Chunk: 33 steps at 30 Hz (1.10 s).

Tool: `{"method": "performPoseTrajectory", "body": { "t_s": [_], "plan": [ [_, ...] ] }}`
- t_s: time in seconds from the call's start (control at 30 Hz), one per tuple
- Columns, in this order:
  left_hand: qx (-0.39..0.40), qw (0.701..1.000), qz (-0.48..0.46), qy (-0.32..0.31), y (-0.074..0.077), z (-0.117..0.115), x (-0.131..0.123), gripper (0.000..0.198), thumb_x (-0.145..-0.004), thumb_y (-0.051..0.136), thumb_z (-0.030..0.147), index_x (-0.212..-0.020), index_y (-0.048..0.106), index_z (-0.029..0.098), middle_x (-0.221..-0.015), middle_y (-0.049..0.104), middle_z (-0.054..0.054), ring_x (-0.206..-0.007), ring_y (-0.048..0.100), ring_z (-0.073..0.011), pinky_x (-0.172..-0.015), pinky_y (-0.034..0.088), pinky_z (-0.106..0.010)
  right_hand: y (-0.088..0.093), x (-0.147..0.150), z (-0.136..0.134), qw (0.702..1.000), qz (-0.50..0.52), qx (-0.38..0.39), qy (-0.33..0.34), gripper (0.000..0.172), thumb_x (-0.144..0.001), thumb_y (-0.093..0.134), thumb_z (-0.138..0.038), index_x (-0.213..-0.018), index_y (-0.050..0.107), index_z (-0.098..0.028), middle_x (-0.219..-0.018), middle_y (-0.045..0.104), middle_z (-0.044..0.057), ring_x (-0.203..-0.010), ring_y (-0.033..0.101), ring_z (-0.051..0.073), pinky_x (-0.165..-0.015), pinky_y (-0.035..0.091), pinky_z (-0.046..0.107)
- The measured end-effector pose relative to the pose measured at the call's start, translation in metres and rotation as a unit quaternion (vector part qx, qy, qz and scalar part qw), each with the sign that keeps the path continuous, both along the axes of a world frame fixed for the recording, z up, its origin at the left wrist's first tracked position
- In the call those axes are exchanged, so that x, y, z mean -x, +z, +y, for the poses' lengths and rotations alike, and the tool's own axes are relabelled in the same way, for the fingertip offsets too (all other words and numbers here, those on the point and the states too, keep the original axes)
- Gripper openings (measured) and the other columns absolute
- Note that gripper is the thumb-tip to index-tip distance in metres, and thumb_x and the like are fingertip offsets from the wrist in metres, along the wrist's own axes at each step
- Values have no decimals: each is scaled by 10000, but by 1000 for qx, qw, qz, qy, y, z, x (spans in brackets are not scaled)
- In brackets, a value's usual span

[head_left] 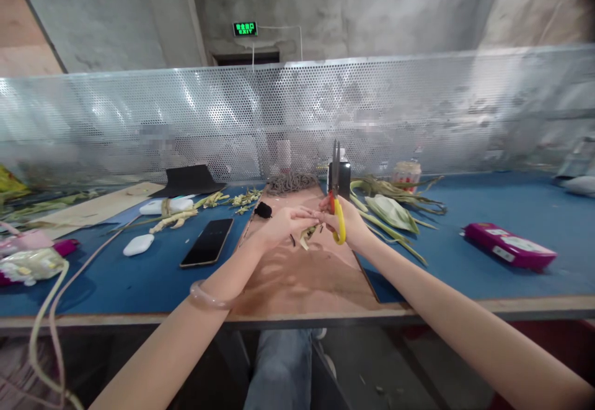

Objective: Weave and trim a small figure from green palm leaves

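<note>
My right hand (349, 219) holds a pair of scissors (338, 208) with yellow and red handles, its blades pointing up and away from me. The fingertips of my left hand (284, 224) are pinched together against those of my right hand; whatever lies between them is too small to make out. Just beneath the fingers, a pale greenish dried leaf scrap (305, 236) shows over the brown board (307, 280). Small dark bits lie by it. To the left of my left hand sits a black fuzzy ball (263, 210).
A grey cord bundle (292, 182) lies at the board's far end. On the left are a phone (207, 242), a white case (138, 245) and dried plant strips (174, 218). Long leaves (393, 211), a jar (406, 174) and a magenta packet (509, 245) lie right. A perforated metal screen (223, 112) stands behind.
</note>
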<state>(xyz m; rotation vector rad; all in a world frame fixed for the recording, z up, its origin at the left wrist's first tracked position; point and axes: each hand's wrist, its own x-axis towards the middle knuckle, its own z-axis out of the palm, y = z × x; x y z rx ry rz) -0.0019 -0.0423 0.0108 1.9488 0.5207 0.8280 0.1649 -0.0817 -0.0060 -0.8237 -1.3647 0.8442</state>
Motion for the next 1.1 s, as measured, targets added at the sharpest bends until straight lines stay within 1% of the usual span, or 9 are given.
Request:
{"method": "performPoseTrajectory", "body": {
  "t_s": [0.1,0.27,0.47,0.6,0.7,0.8,0.93,1.0,1.1],
  "plan": [
    [-29,999,19,25,-2,2,0,263,-691,687,361,-844,725,151,-1016,646,-94,-924,607,-209,-837,454,-333,1,2,-2,1000,5,16,5,376,-591,751,-347,-813,481,-209,-668,523,-67,-430,423,49,-380,321,193],
    [-50,997,40,37,-5,8,-2,224,-667,700,344,-767,693,144,-907,657,-66,-839,608,-188,-780,456,-316,1,3,-4,999,6,25,27,381,-580,758,-339,-823,499,-200,-665,522,-69,-451,429,50,-399,328,190],
    [-116,990,32,79,-3,7,-3,214,-605,748,327,-682,655,151,-864,641,-42,-833,594,-174,-804,445,-314,-1,3,-3,999,-4,19,37,359,-611,745,-340,-836,508,-191,-666,537,-69,-448,420,39,-408,317,177],
    [-191,968,31,158,3,2,-4,197,-577,768,336,-643,675,176,-774,591,-10,-768,561,-153,-772,434,-305,0,5,-6,999,8,28,24,346,-624,740,-357,-806,492,-201,-616,491,-89,-424,400,34,-402,314,169],
    [-161,972,21,168,5,1,-3,210,-594,756,352,-676,688,172,-731,610,-15,-724,557,-148,-720,434,-292,3,7,-8,998,46,40,14,332,-657,712,-401,-747,460,-205,-551,420,-102,-403,353,32,-385,300,160],
    [-111,981,38,158,6,0,0,225,-641,718,356,-727,692,150,-747,659,-40,-679,559,-140,-657,423,-272,10,8,-13,993,99,54,39,337,-692,679,-424,-694,422,-207,-537,398,-96,-401,322,35,-359,273,153],
    [-113,973,92,178,5,-1,3,291,-691,656,414,-762,706,136,-664,650,-33,-533,481,-109,-524,355,-246,11,16,-42,970,198,131,47,339,-693,677,-404,-671,405,-205,-548,431,-86,-388,329,35,-322,252,143],
    [-124,972,96,173,4,-1,4,300,-701,638,418,-773,709,135,-659,651,-32,-528,476,-109,-515,349,-243,4,22,-66,951,232,190,75,332,-720,645,-441,-676,414,-208,-516,408,-88,-365,323,41,-291,214,138],
    [-140,976,94,142,3,-4,3,254,-716,621,376,-760,705,141,-717,673,-43,-589,519,-119,-564,386,-243,-14,33,-107,915,288,245,139,319,-751,597,-491,-704,438,-218,-499,397,-84,-336,305,53,-255,205,148]
  ]
}}
